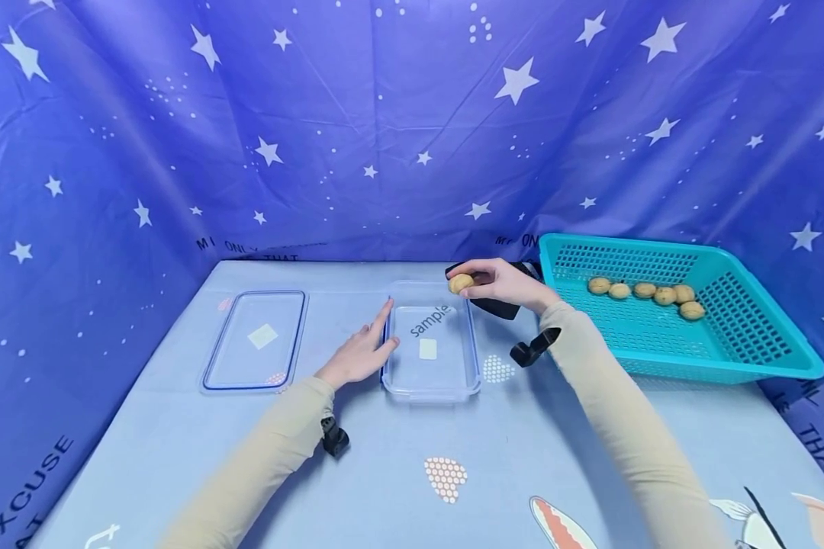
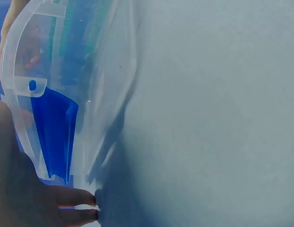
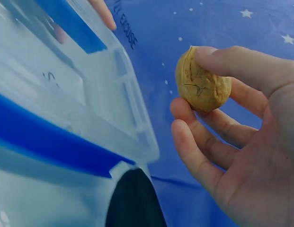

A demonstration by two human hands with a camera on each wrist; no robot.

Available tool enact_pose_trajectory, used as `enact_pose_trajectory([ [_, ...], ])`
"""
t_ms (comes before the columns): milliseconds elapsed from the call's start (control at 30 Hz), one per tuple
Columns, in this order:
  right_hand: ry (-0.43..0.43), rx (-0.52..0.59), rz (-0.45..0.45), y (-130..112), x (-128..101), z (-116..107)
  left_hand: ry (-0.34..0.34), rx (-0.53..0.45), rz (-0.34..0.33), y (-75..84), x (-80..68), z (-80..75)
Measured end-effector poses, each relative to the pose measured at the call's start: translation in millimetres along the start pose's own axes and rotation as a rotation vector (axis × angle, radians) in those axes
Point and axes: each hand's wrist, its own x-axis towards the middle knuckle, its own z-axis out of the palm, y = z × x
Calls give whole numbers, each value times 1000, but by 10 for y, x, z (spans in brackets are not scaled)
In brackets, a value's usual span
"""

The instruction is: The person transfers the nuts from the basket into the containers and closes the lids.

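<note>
A clear plastic food container point(image 1: 431, 395) with blue side clips stands in the middle of the table, with "sample" lettering visible inside its outline. My right hand point(image 1: 497, 284) pinches a walnut point(image 3: 203, 85) between thumb and fingers, over the container's far right corner. In the right wrist view the shell shows a dark crack, and the container's wall is beside the hand. My left hand point(image 1: 360, 352) rests with extended fingers against the container's left side. The left wrist view shows that hand's fingers point(image 2: 75, 197) beside the blue clip point(image 2: 56, 135).
At the right, a turquoise perforated basket point(image 1: 666, 366) holds several walnuts point(image 1: 644, 290). Left of the container lies a clear lid point(image 1: 236, 343) with a blue seal. Behind my right hand is a black object point(image 1: 497, 306). A starry blue curtain point(image 1: 384, 99) surrounds the table's back.
</note>
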Motion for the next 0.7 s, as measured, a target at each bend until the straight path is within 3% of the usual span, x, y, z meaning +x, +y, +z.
enact_pose_trajectory([
  [700,-27,12,-97,-10,359,529,2,-11,-23,23,-1,30],
])
